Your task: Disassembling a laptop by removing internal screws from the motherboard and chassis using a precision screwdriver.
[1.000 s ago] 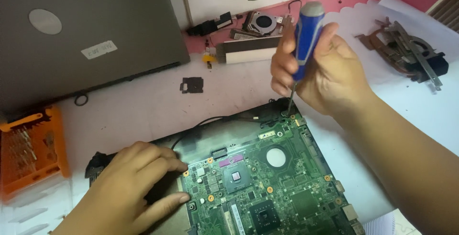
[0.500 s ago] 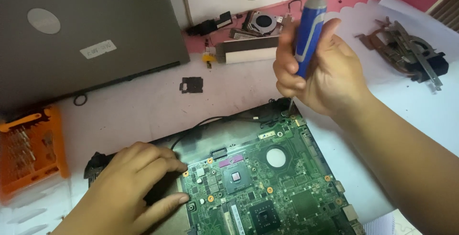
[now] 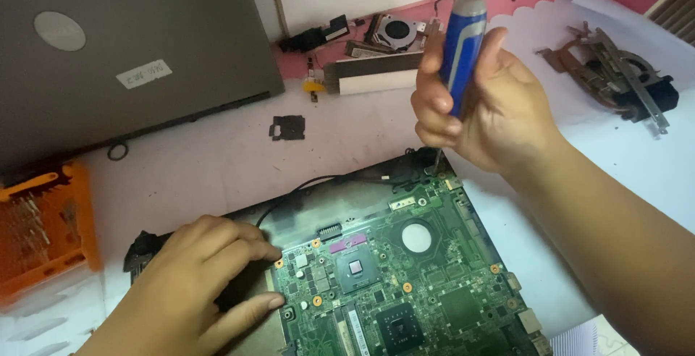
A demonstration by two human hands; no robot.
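Two hands busy: right hand (image 3: 481, 110) gripping a blue screwdriver (image 3: 462, 52) upright at the motherboard (image 3: 405, 284) corner, left hand (image 3: 195, 291) flat, fingers loose, touching its edge.

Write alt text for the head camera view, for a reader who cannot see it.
A person's right hand holds a blue-handled screwdriver upright, its tip at the far corner of a green circuit board in an opened laptop base, while the left hand rests flat on the board's left edge. A closed grey laptop, an orange tool case and loose fan parts lie around.
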